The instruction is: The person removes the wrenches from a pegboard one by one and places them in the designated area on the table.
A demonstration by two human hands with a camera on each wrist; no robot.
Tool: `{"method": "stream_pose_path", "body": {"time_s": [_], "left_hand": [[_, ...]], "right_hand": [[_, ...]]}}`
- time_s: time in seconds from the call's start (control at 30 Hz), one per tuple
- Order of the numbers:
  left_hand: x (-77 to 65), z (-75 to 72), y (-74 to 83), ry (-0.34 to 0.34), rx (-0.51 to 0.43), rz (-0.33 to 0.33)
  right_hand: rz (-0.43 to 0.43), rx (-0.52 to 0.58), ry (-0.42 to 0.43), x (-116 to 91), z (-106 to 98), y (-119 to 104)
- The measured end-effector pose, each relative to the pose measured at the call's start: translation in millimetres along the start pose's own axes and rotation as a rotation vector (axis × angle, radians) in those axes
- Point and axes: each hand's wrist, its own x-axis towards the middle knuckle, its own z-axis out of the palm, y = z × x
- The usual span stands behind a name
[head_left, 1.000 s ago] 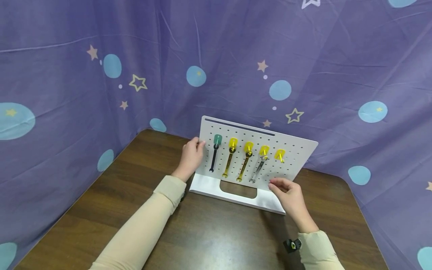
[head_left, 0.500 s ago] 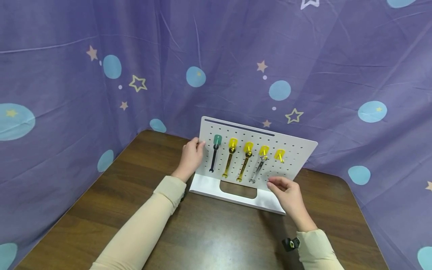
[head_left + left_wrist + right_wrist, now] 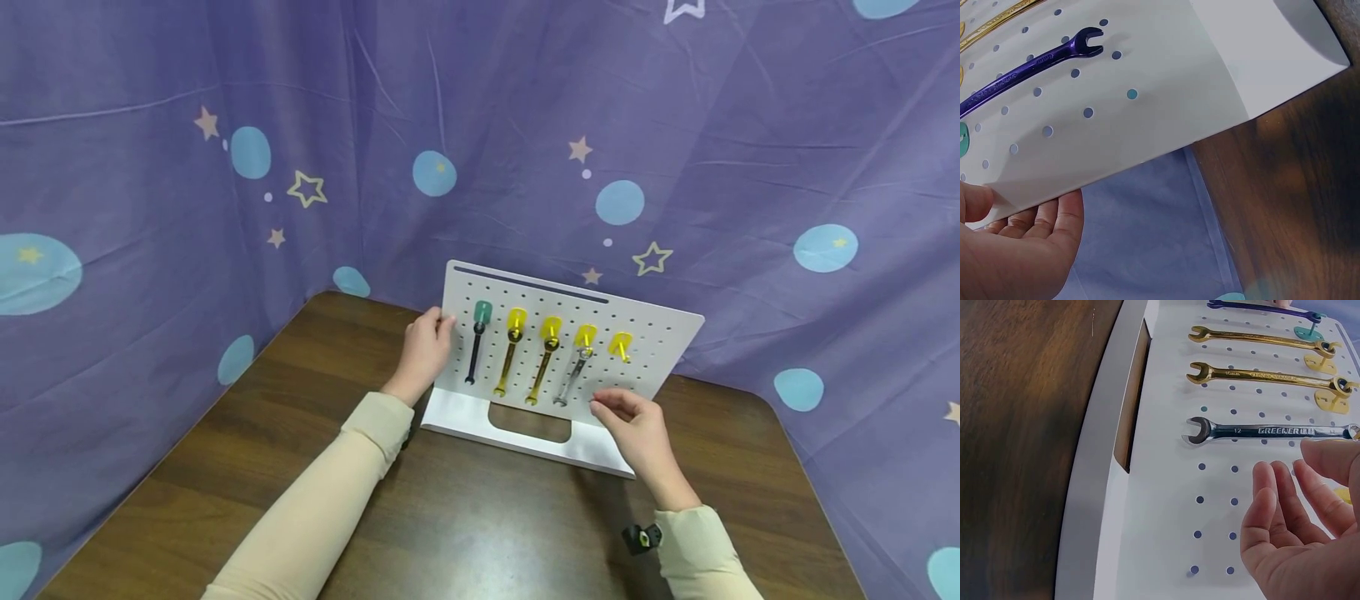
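Note:
A white pegboard (image 3: pixel 652 321) stands tilted on its base. My left hand (image 3: pixel 426 352) grips its left edge, thumb in front and fingers behind, plain in the left wrist view. From the hooks hang a dark purple wrench (image 3: pixel 1035 64), two gold wrenches (image 3: pixel 1260 339) and a silver wrench (image 3: pixel 1260 431). The right hand (image 3: pixel 637 429), fingers loosely bent and holding nothing, hovers before the board's lower right, close to the silver wrench. In the right wrist view its thumb lies just below that wrench's shaft; whether it touches, I cannot tell.
Beside the silver wrench a yellow hook (image 3: pixel 621 346) carries no tool. The leftmost hook (image 3: pixel 483 312) is green. A cut-out (image 3: pixel 528 422) opens in the board's base. Brown wooden table (image 3: pixel 450 517) lies in front, and a purple curtain (image 3: pixel 510 208) hangs behind.
My right hand has drifted slightly left and up, nearer the silver wrench. The left hand keeps its place on the board's edge, and the wrenches hang as before.

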Motion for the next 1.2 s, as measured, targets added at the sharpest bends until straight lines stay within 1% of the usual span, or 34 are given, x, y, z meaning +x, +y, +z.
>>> {"method": "stream_pose_path", "body": {"time_s": [0.3,0.43,1.07,1.1,1.2], "left_hand": [[-0.2,-0.7,0.4,0.003,0.001,0.008],[-0.1,-0.8,0.2,0.004,0.01,0.012],[-0.2,0.2,0.9,0.005,0.018,0.014],[-0.1,0.3,0.6,0.005,0.017,0.015],[0.1,0.7,0.1,0.004,0.014,0.009]], "right_hand": [[-0.01,-0.012,-0.001,3.6,1.7,1.3],[-0.027,-0.007,-0.003,4.6,2.1,-0.8],[-0.033,0.026,0.0,9.2,9.3,-7.7],[-0.031,0.024,-0.004,8.1,9.4,-12.5],[-0.032,0.016,-0.004,10.1,10.4,-13.1]]}}
